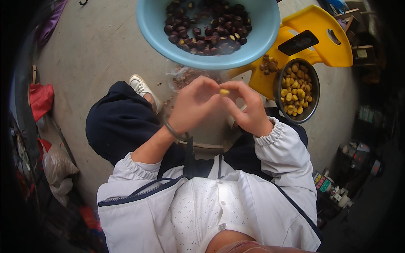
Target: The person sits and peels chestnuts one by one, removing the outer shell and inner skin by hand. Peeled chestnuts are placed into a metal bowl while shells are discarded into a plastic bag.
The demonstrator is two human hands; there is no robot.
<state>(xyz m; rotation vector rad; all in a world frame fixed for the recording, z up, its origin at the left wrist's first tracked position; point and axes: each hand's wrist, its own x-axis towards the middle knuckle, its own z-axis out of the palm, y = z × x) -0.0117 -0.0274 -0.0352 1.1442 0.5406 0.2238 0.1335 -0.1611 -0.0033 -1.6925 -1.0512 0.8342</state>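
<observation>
A yellow peeled chestnut point(224, 91) is pinched between the thumb and index finger of my right hand point(250, 107). My left hand point(196, 102), with a bangle on its wrist, meets it from the other side, fingertips against the same nut. Just beyond my hands, a light blue plastic basin point(155, 41) holds many dark brown chestnuts point(218, 31), some with cut shells showing pale flesh. To the right, a metal bowl point(316, 91) contains peeled yellow chestnuts point(295, 91). Under the basin's near edge, a clear plastic bag point(174, 74) with brown shell pieces is partly hidden by my left hand.
A yellow plastic stool or chair point(335, 47) stands at the right, bearing a black phone point(298, 42) and a small pile of brown nuts point(269, 64). Shell bits lie on the concrete floor point(95, 57). Bags point(58, 164) line the left side; assorted objects crowd the right.
</observation>
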